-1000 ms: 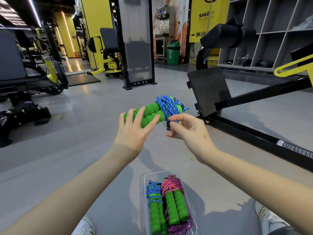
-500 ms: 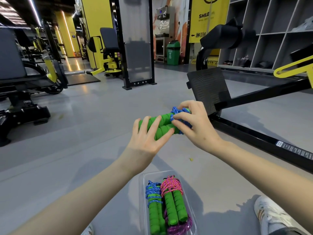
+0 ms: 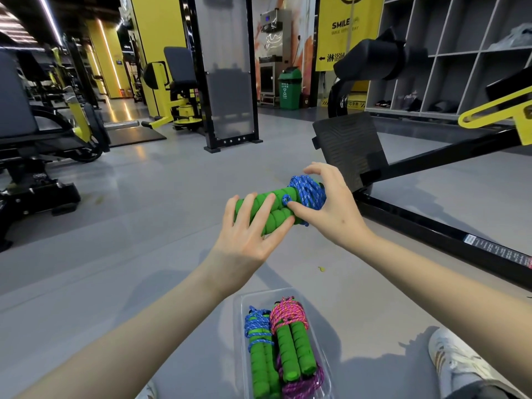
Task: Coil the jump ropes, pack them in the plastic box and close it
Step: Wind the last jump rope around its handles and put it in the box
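My left hand grips the jump rope by its green handles, my right hand curls round its blue cord, thumb pressing the loose end; if that slips, the coil could unwind before reaching the box below my fingers

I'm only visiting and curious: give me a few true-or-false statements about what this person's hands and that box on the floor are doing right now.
1. The left hand holds a blue rope by its green handles. True.
2. The right hand rests on the floor. False: it touches the blue cord wound round the handles.
3. The plastic box holds three ropes. False: two, one of them a pink rope.
4. The box has no lid on it. True.
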Demonstrator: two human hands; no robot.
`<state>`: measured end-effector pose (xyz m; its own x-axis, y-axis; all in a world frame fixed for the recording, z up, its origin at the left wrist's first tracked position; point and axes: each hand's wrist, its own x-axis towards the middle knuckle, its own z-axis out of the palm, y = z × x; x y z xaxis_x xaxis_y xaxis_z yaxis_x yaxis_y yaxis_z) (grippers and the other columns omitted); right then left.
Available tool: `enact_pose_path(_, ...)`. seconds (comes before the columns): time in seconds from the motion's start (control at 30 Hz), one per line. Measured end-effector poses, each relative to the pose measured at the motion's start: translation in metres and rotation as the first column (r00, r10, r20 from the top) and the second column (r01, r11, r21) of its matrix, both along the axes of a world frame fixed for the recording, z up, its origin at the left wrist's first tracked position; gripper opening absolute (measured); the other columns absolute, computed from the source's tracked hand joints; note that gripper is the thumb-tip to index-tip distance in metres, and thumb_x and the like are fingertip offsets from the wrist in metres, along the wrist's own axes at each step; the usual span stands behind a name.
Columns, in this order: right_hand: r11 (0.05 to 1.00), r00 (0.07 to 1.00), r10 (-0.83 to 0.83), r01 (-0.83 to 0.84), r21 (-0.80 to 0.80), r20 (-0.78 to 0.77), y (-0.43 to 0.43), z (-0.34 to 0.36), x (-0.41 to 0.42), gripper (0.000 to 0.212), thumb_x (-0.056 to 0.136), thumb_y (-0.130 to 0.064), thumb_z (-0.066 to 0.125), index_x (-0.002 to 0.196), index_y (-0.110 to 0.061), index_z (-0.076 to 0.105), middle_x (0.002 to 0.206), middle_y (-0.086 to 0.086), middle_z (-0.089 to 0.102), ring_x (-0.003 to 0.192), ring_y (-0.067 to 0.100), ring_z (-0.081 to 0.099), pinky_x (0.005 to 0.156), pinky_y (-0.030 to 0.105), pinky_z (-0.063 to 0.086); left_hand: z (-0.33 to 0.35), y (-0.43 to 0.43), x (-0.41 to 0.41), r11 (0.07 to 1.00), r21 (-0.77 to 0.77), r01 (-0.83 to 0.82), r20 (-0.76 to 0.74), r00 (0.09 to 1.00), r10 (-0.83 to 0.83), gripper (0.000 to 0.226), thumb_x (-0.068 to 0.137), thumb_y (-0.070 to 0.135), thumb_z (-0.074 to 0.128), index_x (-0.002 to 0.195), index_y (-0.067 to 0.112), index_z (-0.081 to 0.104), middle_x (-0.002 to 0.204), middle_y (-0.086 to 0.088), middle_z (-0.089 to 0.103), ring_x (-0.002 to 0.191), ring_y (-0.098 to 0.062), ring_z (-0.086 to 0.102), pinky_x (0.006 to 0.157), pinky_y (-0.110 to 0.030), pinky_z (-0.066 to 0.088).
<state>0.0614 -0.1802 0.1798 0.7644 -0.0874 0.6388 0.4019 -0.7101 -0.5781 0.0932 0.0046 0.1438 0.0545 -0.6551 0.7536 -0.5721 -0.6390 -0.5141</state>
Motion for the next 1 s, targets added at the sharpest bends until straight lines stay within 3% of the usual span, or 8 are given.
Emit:
enact_pose_path(0.13,0.996,0.993,-0.070,0.063,-0.070,-0.099,-0.004,0.006,0.003,0.052,0.077,-0.034,0.073,0.120,-0.015,0.052,0.117,-0.006,0.051,0.105,0.002,0.045,0.088,0.018,0.036,-0.002,0.001,0.002,1.000,-0.004,-0.010,-0.004,1.000,0.010,0.045,0.094,-0.005,0.031,0.114,0.011,0.068,0.113,-0.029,0.061,0.095,-0.048,0.059,0.084,-0.057,0.045)
enact_pose_path(0.37,0.969,0.986,-0.160,0.149,-0.199,-0.041,0.004,0.006,0.000,0.032,0.078,-0.018,0.063,0.107,-0.008,0.051,0.114,0.001,0.050,0.095,0.023,0.054,0.083,0.039,0.044,-0.006,0.000,0.000,1.000,-0.011,-0.012,0.002,1.000,0.012,0.045,0.093,-0.006,0.031,0.115,0.011,0.067,0.113,-0.029,0.061,0.095,-0.048,0.059,0.083,-0.057,0.046)
enact_pose_path(0.47,0.935,0.976,-0.211,0.219,-0.278,0.057,0.008,0.004,0.003,0.025,0.081,-0.015,0.057,0.102,-0.004,0.052,0.117,0.006,0.052,0.102,0.028,0.055,0.076,0.036,0.043,-0.002,-0.001,0.001,1.000,-0.022,-0.005,0.023,1.000,0.006,0.045,0.094,-0.006,0.031,0.113,0.011,0.069,0.111,-0.029,0.062,0.094,-0.048,0.060,0.082,-0.057,0.047)
enact_pose_path(0.53,0.912,0.965,-0.224,0.256,-0.320,0.133,0.010,0.001,0.005,0.019,0.081,-0.015,0.053,0.095,-0.003,0.056,0.107,0.009,0.060,0.108,0.030,0.056,0.075,0.035,0.044,0.000,0.000,0.004,1.000,-0.008,0.004,0.041,0.999,-0.004,0.045,0.095,-0.005,0.031,0.112,0.010,0.069,0.111,-0.029,0.063,0.094,-0.048,0.060,0.082,-0.057,0.047)
enact_pose_path(0.6,0.896,0.954,-0.227,0.284,-0.342,0.197,0.012,-0.003,0.009,0.019,0.076,-0.016,0.050,0.086,-0.002,0.059,0.090,0.010,0.063,0.094,0.033,0.061,0.072,0.040,0.048,0.000,0.001,0.005,1.000,-0.002,0.002,0.068,0.998,-0.002,0.042,0.097,-0.003,0.033,0.111,0.011,0.070,0.110,-0.028,0.064,0.092,-0.047,0.061,0.082,-0.056,0.047)
enact_pose_path(0.7,0.893,0.937,-0.243,0.317,-0.318,0.251,0.015,-0.009,0.013,0.025,0.071,-0.011,0.051,0.090,-0.002,0.064,0.090,0.009,0.065,0.077,0.031,0.060,0.067,0.036,0.051,-0.002,0.001,0.006,1.000,0.007,-0.011,0.097,0.995,0.010,0.038,0.097,-0.001,0.039,0.107,0.013,0.072,0.109,-0.025,0.065,0.092,-0.045,0.062,0.081,-0.055,0.049)
enact_pose_path(0.83,0.860,0.917,-0.236,0.351,-0.370,0.320,0.020,-0.012,0.018,0.024,0.068,-0.004,0.047,0.084,-0.002,0.065,0.086,0.006,0.067,0.076,0.030,0.062,0.061,0.026,0.048,-0.004,0.002,0.007,1.000,0.017,-0.021,0.106,0.994,0.019,0.035,0.096,-0.002,0.042,0.107,0.012,0.072,0.110,-0.025,0.065,0.094,-0.045,0.062,0.082,-0.055,0.048)
enact_pose_path(1.0,0.824,0.886,-0.212,0.389,-0.411,0.413,0.021,-0.008,0.021,0.030,0.070,-0.003,0.042,0.085,-0.002,0.068,0.087,0.006,0.070,0.076,0.028,0.065,0.056,0.024,0.050,-0.001,0.002,0.008,1.000,0.003,-0.018,0.098,0.995,0.018,0.035,0.095,-0.003,0.042,0.107,0.011,0.071,0.110,-0.027,0.064,0.093,-0.047,0.061,0.082,-0.055,0.048)
